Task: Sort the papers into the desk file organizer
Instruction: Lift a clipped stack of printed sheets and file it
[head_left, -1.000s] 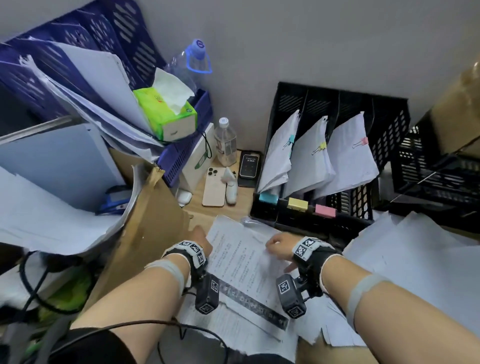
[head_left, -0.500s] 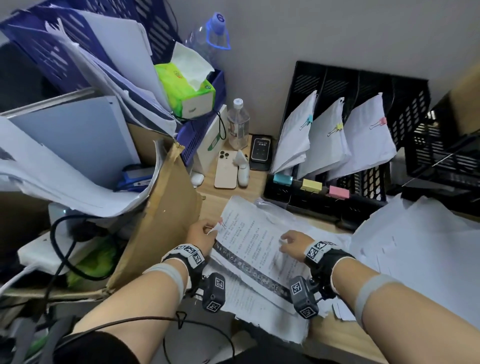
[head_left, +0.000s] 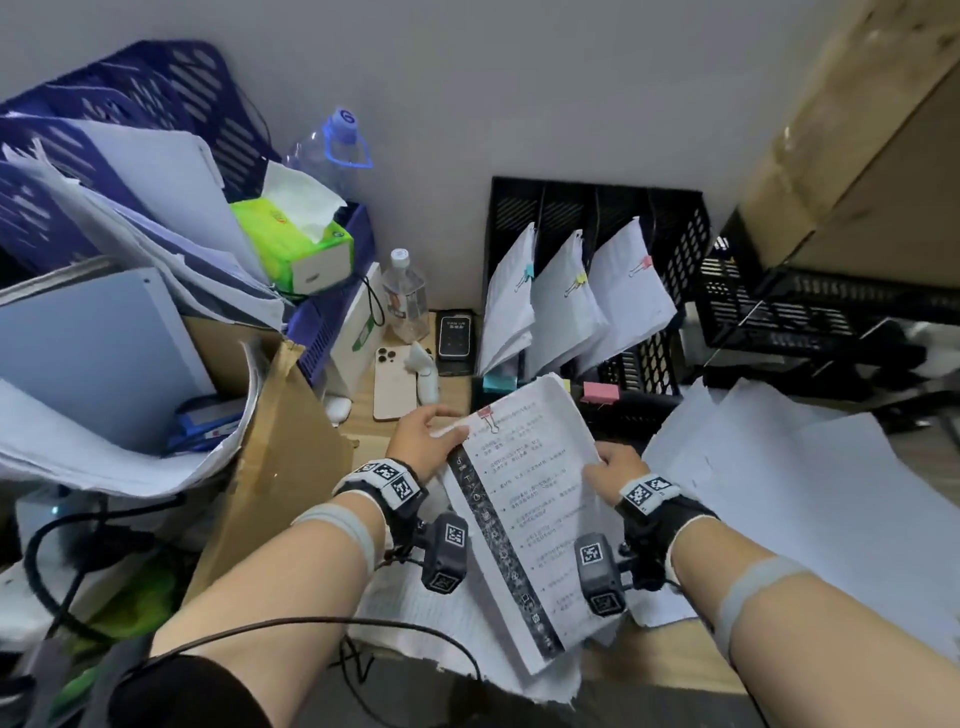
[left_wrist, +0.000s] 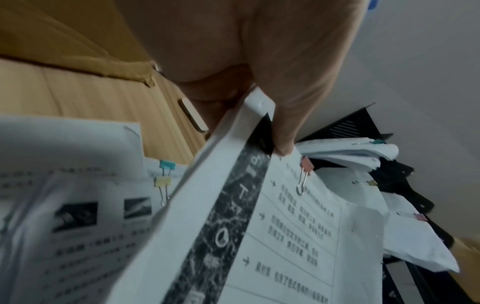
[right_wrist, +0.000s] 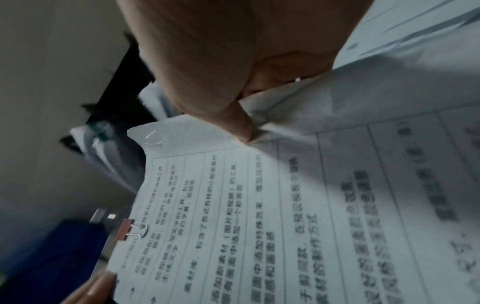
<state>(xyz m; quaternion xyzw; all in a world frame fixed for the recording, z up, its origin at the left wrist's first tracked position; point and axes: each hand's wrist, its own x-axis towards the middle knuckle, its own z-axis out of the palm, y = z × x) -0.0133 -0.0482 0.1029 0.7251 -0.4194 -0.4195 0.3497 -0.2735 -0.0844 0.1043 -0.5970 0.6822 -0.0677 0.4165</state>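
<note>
I hold a clipped bundle of printed papers lifted off the desk, tilted, with a pink binder clip at its top left corner. My left hand grips the bundle's top left edge, thumb on the page. My right hand pinches the right edge, thumb pressed on the sheet. Behind stands the black desk file organizer with three clipped bundles, one in each of three slots: blue clip, yellow clip, pink clip.
More printed sheets lie under the bundle; loose white papers spread at right. A phone, water bottle, tissue box, blue trays and a cardboard flap crowd the left. Black crates stand at right.
The bundle lay flat on the desk under both hands; now both hands have lifted it and tilted it up toward the organizer.
</note>
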